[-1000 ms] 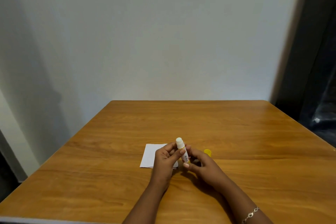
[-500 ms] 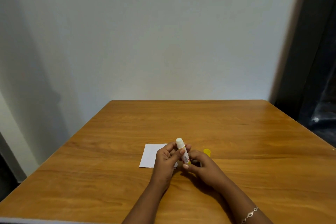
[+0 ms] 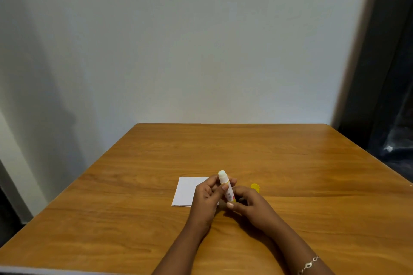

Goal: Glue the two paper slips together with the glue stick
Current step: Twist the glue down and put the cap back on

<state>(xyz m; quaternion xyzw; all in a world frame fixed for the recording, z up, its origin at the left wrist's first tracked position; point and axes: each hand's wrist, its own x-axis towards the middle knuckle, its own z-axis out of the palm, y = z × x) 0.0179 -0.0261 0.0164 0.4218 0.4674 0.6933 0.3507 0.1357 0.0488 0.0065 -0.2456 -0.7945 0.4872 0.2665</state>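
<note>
An uncapped glue stick (image 3: 225,186) stands nearly upright between my two hands, its white glue tip pointing up and away. My left hand (image 3: 205,198) grips its upper body with fingers and thumb. My right hand (image 3: 248,204) pinches its yellow base. White paper (image 3: 186,191) lies flat on the table just left of and behind my left hand, partly hidden by it; I cannot tell whether it is one slip or two. The yellow cap (image 3: 255,187) stands on the table right behind my right hand.
The wooden table (image 3: 290,185) reaches to a white wall at the back. Its left and right edges drop off to the floor; a dark area lies beyond the right edge. A bracelet (image 3: 309,264) is on my right wrist.
Both hands keep hold of the glue stick in almost the same place. The fingers of my right hand have shifted slightly at the base.
</note>
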